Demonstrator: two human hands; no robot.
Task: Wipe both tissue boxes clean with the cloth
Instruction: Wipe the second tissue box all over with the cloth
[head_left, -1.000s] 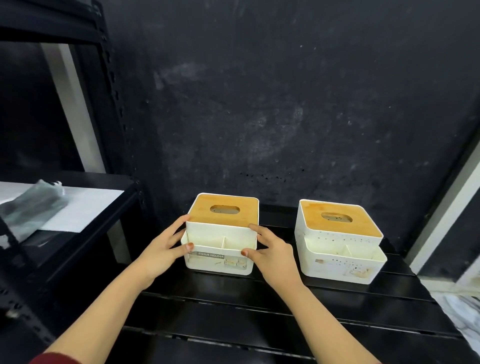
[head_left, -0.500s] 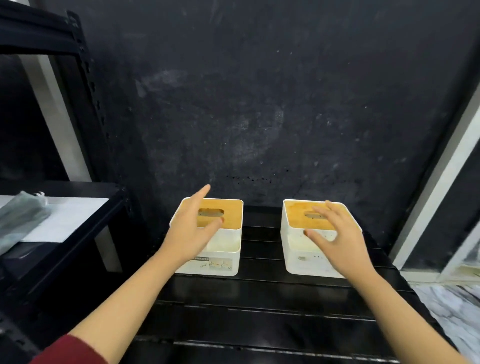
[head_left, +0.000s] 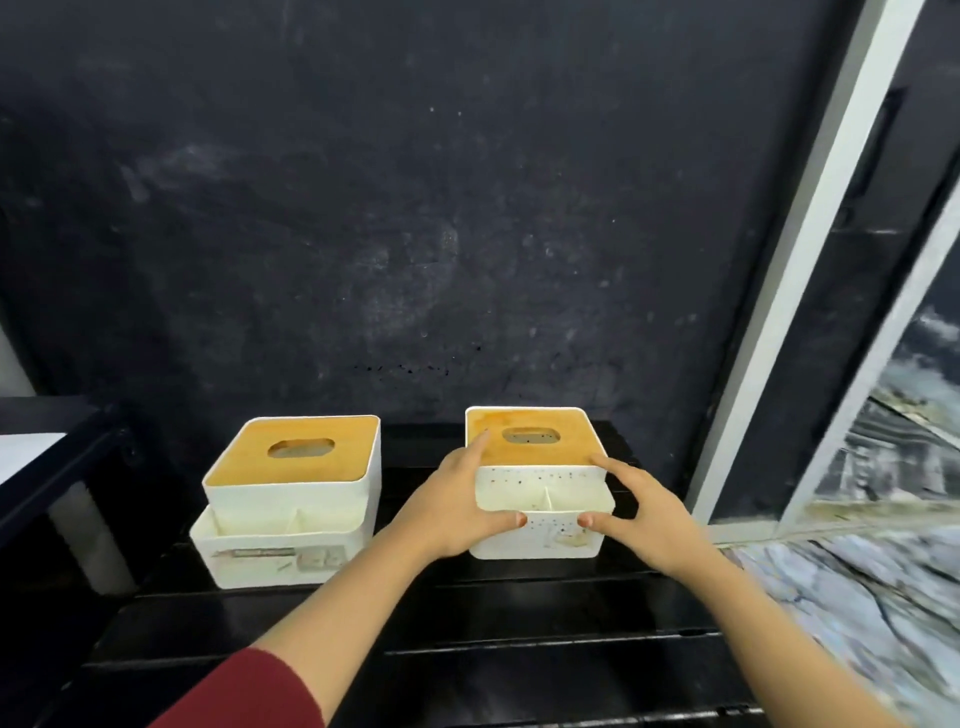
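Observation:
Two white tissue boxes with wooden lids stand on a black slatted shelf (head_left: 519, 618). The left tissue box (head_left: 291, 499) stands alone with nothing touching it. The right tissue box (head_left: 540, 483) has dark specks on its front and lid. My left hand (head_left: 457, 509) presses its left side, thumb on the front pocket, index finger up at the lid edge. My right hand (head_left: 649, 514) holds its right side, thumb on the front. No cloth is in view.
A dark wall rises right behind the boxes. A white frame post (head_left: 779, 332) slants down at the right, with marble floor (head_left: 857, 597) beyond the shelf's right edge. A black rack (head_left: 57, 462) with a white sheet stands at the left.
Both hands left the left box and moved right; they now clasp the right box from both sides. The view has swung right, so the grey cloth on the left rack is out of sight.

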